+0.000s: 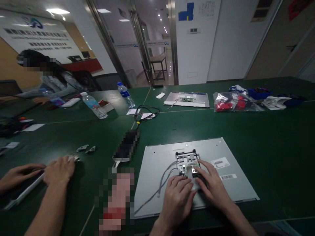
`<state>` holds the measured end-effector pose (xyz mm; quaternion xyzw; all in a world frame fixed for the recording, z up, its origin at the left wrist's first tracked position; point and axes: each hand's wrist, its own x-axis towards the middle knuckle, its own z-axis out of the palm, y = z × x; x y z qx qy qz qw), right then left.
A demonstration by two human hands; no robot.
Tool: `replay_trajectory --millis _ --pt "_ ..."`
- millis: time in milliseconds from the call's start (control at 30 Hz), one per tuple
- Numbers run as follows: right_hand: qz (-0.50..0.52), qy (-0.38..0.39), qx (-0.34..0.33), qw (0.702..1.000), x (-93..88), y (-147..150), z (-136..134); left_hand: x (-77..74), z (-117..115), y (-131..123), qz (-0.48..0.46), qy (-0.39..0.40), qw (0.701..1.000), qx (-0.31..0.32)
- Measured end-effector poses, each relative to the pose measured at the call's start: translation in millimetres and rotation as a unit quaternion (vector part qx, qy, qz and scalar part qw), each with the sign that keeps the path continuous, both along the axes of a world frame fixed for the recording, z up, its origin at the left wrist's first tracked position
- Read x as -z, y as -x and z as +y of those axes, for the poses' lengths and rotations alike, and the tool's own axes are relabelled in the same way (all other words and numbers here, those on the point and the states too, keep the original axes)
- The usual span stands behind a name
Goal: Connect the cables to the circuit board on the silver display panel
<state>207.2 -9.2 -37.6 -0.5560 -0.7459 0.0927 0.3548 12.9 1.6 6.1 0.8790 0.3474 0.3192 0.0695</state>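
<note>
A grey metal panel [157,173] lies on the green table, with a small circuit board in a black and metal frame [187,158] at its middle. Thin grey cables [163,180] run from the board to the panel's left side. My left hand [178,196] rests at the near edge of the board, its fingers bent together around a small translucent piece [194,183]; the grip is partly hidden. My right hand [211,185] touches the board from the right, its fingers spread. White labels [220,163] are stuck on the panel's right part.
Another person's hands [59,170] hold a long part at the left. A phone [126,146] lies left of the panel. Further back are bottles [126,95], black cables [150,114], a second panel [204,100] and a plastic bag with red items [233,103].
</note>
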Motion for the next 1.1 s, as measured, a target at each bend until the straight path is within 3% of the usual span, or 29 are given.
replay_trajectory --millis 333,600,1100 --pt "-0.018 0.031 0.056 0.998 20.4 -23.2 -17.2 3.2 34.4 1.9 0.074 -0.014 0.997 -0.02" --pt "-0.021 0.037 0.06 0.997 22.8 -17.8 -13.2 16.2 33.9 7.6 0.096 0.007 0.995 -0.038" --pt "-0.032 0.041 0.055 0.997 25.5 -18.6 -15.4 16.1 31.9 7.2 0.101 0.002 0.994 -0.052"
